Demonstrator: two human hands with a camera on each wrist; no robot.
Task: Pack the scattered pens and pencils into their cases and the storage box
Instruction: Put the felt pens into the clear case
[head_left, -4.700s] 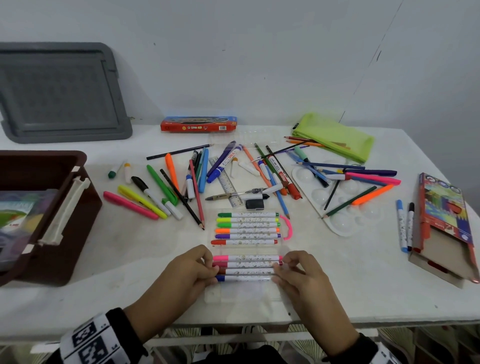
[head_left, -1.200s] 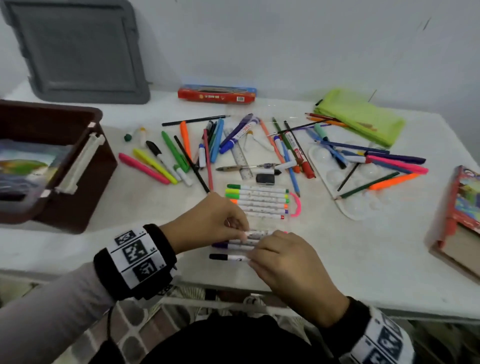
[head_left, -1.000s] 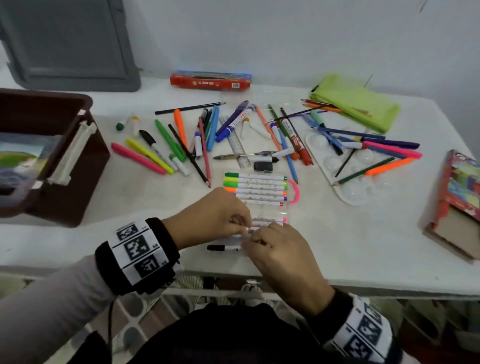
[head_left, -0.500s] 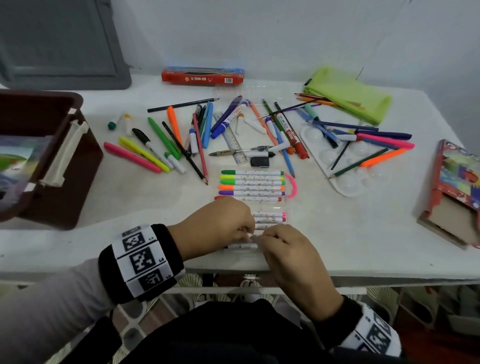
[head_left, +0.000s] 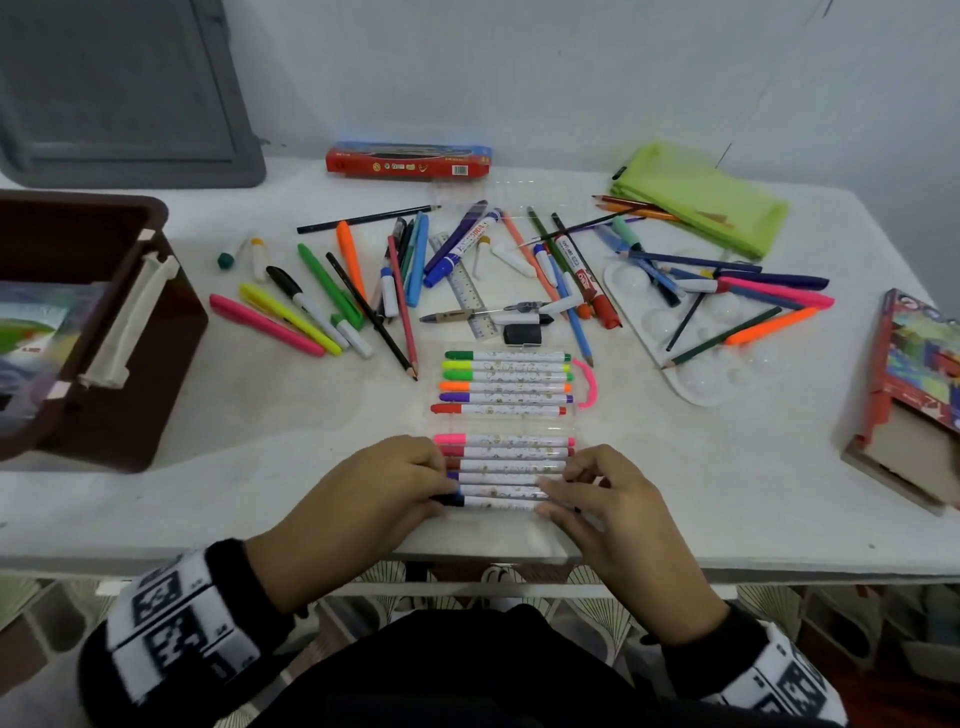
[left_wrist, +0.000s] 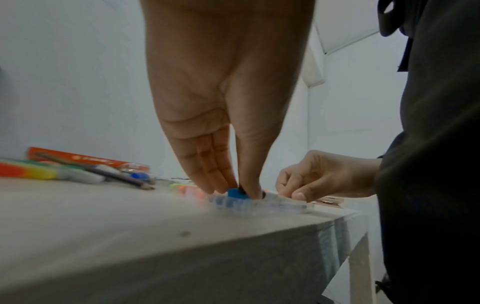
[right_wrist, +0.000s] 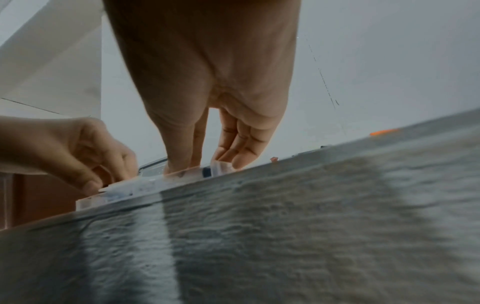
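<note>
A clear marker case (head_left: 519, 423) lies open flat near the table's front edge. Its far half holds several markers (head_left: 506, 382), green to red. The near half holds several more (head_left: 504, 452), pink down to a black marker (head_left: 493, 502) in the nearest slot. My left hand (head_left: 441, 491) pinches the black marker's cap end, thumb and fingers pointing down onto it (left_wrist: 235, 188). My right hand (head_left: 550, 491) pinches the other end, thumb and fingers straddling it at the case edge (right_wrist: 205, 164).
Loose pens and pencils (head_left: 363, 291) lie scattered behind the case. A brown storage box (head_left: 130, 364) stands left, with a grey lid (head_left: 119, 93) leaning on the wall. A red tin (head_left: 408, 161), a green pouch (head_left: 696, 200), a white palette (head_left: 691, 384) and a cardboard pencil box (head_left: 919, 374) lie around.
The black marker has gone from the table in front of the case into the near half's last slot. My hands have spread from the middle to its two ends.
</note>
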